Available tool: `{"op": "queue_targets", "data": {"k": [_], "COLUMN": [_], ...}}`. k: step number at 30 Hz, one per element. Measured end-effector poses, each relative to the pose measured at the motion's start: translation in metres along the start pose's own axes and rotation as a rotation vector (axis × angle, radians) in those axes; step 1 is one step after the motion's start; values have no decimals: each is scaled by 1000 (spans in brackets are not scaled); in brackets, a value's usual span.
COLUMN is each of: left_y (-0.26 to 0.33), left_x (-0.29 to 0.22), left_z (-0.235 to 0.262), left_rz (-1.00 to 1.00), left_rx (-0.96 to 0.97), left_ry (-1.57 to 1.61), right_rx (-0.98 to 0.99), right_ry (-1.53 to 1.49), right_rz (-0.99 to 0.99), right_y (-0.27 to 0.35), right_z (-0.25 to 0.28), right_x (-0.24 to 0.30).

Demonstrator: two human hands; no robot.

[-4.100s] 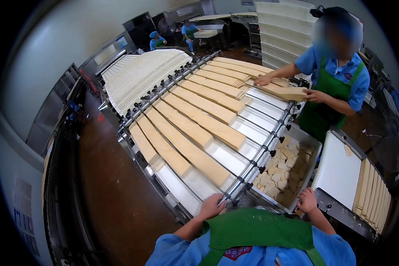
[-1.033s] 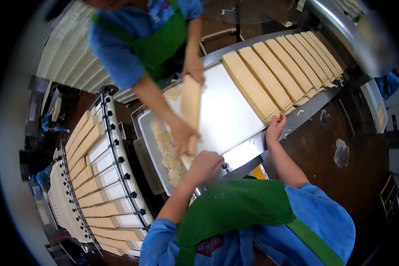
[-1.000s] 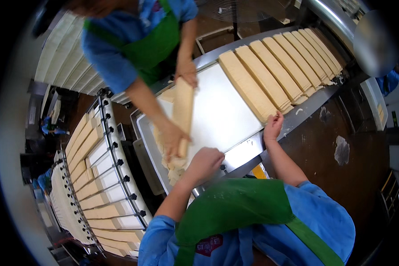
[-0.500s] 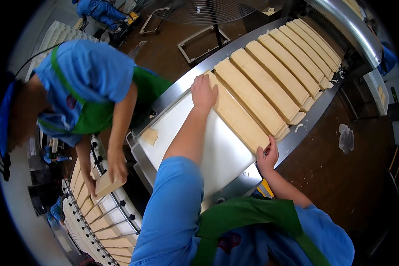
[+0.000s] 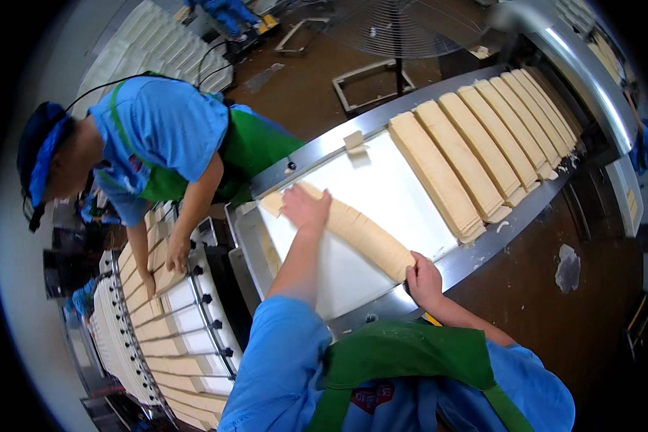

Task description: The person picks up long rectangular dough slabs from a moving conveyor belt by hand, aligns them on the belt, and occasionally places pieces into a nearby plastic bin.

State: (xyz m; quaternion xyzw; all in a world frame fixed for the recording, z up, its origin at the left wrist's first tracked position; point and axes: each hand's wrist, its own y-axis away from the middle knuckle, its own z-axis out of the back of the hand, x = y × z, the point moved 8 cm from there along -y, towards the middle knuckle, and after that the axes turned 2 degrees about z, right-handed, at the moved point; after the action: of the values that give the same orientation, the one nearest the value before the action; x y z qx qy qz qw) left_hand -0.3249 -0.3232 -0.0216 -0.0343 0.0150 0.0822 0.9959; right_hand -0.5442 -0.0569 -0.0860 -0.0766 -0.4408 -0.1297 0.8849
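A long, cream-coloured slab of layered dough is between my two hands, bowed along its length, over the white belt. My left hand grips its far left end, thumb on the near side facing the row. The near right end is held by my right hand, close to the metal edge; its fingertips are partly hidden. Several similar slabs lie side by side in a row further up the belt. A small dough scrap lies beside my left hand.
Another scrap rests at the belt's far edge. At left, a co-worker reaches over a rack with metal rods holding dough pieces. A curved metal cover spans the belt's far end. A fan stands behind.
The slab has come away from the row, moving left and toward me with both hands, and now bends. The co-worker's piece has gone down onto the rack. The view has shifted slightly.
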Motion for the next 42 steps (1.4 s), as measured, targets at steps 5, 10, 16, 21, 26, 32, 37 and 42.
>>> {"op": "queue_targets", "data": {"k": [5,10,16,21,26,32,37,42], "left_y": [55,145,224,317,444,620,696,658], "left_x": [175,257,344,488,621,755,823,860], "left_z": [39,-3,41,120,172,130,105,132], "left_rz": [304,294,517,671,861,1184,1169,952], "left_rx": [103,-22,-179,-478,-672,-695,-613,-429], "left_ry": [118,806,868,615,606,781,615,410], "right_rx": [625,698,646,792,1190,1642,1852,1925], "right_ry": [-60,26,-20,-207,-535,-425,-472,-216], "right_rz": [53,222,396,714,437,386,251,335], "right_y": [-24,-31,8,97,219,381,488,542], "right_z": [-33,-57,-97,-149,-216,-263,-304,-337], "right_x": [59,70,128,234,296,342,330,330]}}
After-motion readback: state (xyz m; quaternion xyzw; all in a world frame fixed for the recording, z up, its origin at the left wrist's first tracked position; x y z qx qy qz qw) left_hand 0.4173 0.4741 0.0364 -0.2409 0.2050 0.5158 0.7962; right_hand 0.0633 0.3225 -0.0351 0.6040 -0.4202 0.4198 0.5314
